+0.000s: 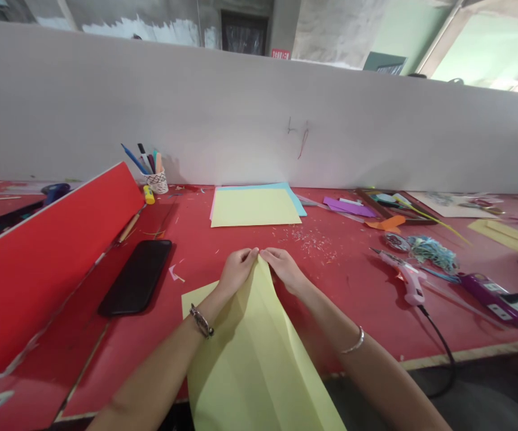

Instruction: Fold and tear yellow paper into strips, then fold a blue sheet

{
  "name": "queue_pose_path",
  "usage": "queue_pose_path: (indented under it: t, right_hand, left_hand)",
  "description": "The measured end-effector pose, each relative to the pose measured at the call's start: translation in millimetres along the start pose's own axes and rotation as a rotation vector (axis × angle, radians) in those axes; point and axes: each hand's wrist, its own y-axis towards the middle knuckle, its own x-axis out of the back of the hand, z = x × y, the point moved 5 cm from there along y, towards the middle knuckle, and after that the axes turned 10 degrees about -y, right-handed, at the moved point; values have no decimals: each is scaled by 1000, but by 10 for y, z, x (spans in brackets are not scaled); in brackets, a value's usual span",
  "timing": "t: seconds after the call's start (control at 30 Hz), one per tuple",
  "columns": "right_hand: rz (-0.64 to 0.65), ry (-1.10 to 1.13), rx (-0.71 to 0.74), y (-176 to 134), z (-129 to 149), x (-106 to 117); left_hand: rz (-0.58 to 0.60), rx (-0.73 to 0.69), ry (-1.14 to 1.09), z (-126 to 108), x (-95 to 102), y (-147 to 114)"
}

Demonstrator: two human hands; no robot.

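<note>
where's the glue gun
In the head view, the pink glue gun lies on the red table, right of the right hand, near the purple power strip.

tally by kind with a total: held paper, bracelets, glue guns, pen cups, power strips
Pale yellow paper sheet: 1
Dark bracelet and silvery bangle: 2
Pink plastic glue gun: 1
White patterned pen cup: 1
Purple power strip: 1
Total: 6

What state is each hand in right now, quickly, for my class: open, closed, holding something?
Left hand: closed, pinching the creased yellow paper at its far tip.
Right hand: closed, pinching the same tip.
</note>
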Motion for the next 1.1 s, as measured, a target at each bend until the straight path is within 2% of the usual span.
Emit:
queue_pose_path:
  t: [0.3,0.43,0.6,0.67,0.8,0.97,1.03,1.1]
  right_hand:
    - [-45,-98,85,-6,41,-18]
    - [-53,-114,59,-4,11,-9]
    - [-119,-81,50,10,-12,64]
    - [-103,-91,40,20,-12,76]
    - [26,-216,18,25,-9,30]
    - [-40,-508,210,-13,106,29]
    - [-65,-562,205,-17,108,44]
    - [-59,-508,142,-4,71,70]
  left_hand:
    - [-63,8,-24,-20,73,-9]
    - [-86,7,-2,-27,107,-10]
    - [-40,5,38,-72,131,-20]
    - [-13,-2,69,-86,133,-14]
    - [24,-10,132,-79,118,-16]
    - [38,-10,186,-44,82,-45]
    - [37,-15,203,-38,75,-47]
    - [34,-21,217,-41,74,-42]
